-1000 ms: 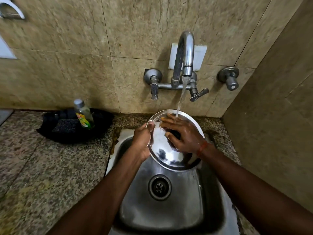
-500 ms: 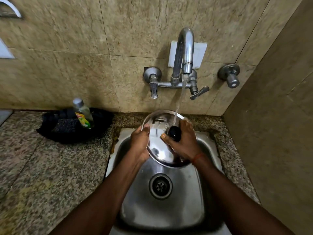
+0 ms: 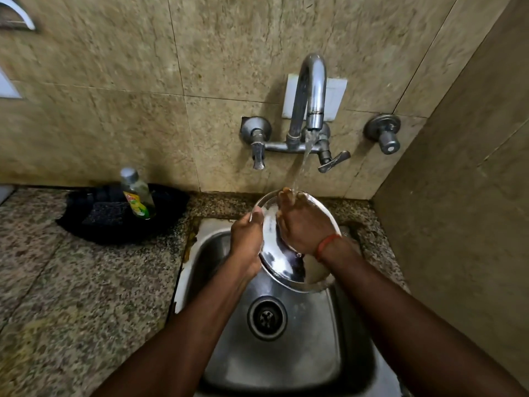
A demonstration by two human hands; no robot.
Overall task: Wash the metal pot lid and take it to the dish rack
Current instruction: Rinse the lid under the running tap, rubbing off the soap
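Observation:
A round shiny metal pot lid (image 3: 282,263) is held tilted over the steel sink (image 3: 286,353), under the running tap (image 3: 312,90). My left hand (image 3: 247,242) grips the lid's left rim. My right hand (image 3: 305,223) lies flat on the lid's face, fingers stretched up into the water stream. The lid's black knob is hidden under my right hand. No dish rack is in view.
A dish soap bottle (image 3: 137,193) stands in a black tray (image 3: 86,224) on the granite counter (image 3: 71,296), left of the sink. Tiled walls close in behind and on the right. A second wall valve (image 3: 383,134) sits right of the tap.
My right hand has slid up over the knob to the lid's upper edge, into the water. The lid has turned a little; my left hand keeps its grip on the rim.

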